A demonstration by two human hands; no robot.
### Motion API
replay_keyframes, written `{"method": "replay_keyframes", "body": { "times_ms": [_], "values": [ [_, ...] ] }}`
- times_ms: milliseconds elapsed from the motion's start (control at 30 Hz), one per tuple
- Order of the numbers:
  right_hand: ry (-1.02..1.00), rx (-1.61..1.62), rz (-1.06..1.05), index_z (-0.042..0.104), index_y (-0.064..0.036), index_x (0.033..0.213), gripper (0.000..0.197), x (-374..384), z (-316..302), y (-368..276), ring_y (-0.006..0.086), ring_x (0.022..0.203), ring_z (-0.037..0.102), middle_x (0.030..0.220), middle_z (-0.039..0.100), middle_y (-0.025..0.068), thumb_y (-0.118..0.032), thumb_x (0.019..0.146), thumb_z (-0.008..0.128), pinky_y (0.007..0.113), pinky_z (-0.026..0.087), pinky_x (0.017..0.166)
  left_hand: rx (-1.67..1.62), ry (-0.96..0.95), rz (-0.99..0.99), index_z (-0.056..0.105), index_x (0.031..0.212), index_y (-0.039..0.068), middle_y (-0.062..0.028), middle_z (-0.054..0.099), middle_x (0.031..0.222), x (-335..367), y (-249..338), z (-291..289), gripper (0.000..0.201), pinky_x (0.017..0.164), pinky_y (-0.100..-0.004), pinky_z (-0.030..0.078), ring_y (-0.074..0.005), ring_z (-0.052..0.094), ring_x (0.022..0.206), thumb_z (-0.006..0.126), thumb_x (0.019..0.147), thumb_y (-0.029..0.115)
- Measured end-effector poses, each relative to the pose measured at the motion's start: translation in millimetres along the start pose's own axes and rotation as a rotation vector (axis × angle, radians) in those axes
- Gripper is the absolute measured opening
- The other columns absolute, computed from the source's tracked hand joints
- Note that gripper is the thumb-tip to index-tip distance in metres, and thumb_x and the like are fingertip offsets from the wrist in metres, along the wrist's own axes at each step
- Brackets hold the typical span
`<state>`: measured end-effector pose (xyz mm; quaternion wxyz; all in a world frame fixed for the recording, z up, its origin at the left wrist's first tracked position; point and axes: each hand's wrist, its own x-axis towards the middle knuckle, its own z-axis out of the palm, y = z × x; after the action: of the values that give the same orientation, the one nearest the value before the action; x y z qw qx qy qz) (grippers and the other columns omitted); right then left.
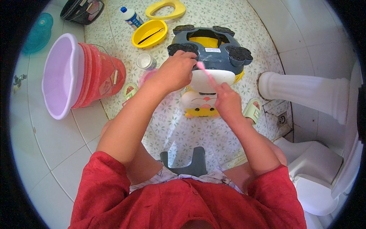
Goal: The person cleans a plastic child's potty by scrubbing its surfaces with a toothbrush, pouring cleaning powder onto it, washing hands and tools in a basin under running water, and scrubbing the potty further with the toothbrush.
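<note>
A child's potty (pixel 213 57) with a dark grey underside, black flower-shaped feet and a yellow-and-white cat face lies upturned on the floor in front of me. My left hand (pixel 178 69) grips it by the near left foot, its fingertips curled over the edge. In my right hand (pixel 228 101) is a pink toothbrush (pixel 206 71). Its head touches or hovers just over the grey underside, near my left fingers; I cannot tell which. Left of the potty stand a small white tub (pixel 145 61) and a pink dish (pixel 146 79), the latter partly hidden by my left forearm.
Farther off are a yellow bowl (pixel 160 39) with a black-handled brush, a blue-capped bottle (pixel 132 17) and a yellow seat ring (pixel 179 10). At left, a lilac basin (pixel 47 76) leans against a red bucket (pixel 110 72). A white pedestal (pixel 301 91) and floor drain (pixel 281 120) are at right.
</note>
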<state>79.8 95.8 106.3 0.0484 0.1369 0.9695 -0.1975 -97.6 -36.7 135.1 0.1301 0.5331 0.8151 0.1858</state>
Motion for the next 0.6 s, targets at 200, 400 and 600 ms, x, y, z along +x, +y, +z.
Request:
{"method": "replay_keyframes", "body": {
  "times_ms": [200,400,600],
  "values": [
    [0.173,-0.012,0.130,0.040,-0.0228,0.139,0.078,9.1,0.2,14.4,0.0320,0.071,0.062,0.090,0.054,0.0122,-0.003,0.068,0.067,0.043,0.052,0.062,-0.050,-0.046,-0.028,0.062,0.104,-0.004,-0.0191,0.054,0.122,1.6,2.6,-2.8,0.036,0.098,-0.0387,0.041,-0.0345,0.050,0.113,0.055,0.070,-0.002],
    [-0.004,0.042,-0.043,0.034,-0.0209,0.142,0.082,-5.9,7.7,-7.8,0.0336,0.071,0.062,0.090,0.053,0.0132,-0.004,0.068,0.067,0.045,0.051,0.061,-0.026,-0.038,-0.023,0.062,0.105,-0.004,-0.0187,0.055,0.122,-0.2,1.1,-1.8,0.035,0.098,-0.0387,0.042,-0.0347,0.049,0.114,0.055,0.070,-0.002],
    [0.044,0.023,0.091,0.029,-0.0199,0.143,0.091,3.4,-2.5,6.5,0.0344,0.074,0.061,0.091,0.053,0.0137,-0.005,0.064,0.072,0.045,0.051,0.063,-0.038,-0.023,-0.033,0.065,0.099,-0.002,-0.0171,0.055,0.122,1.1,1.8,-1.3,0.030,0.096,-0.0385,0.044,-0.0332,0.050,0.112,0.055,0.071,0.000]
  ]
}}
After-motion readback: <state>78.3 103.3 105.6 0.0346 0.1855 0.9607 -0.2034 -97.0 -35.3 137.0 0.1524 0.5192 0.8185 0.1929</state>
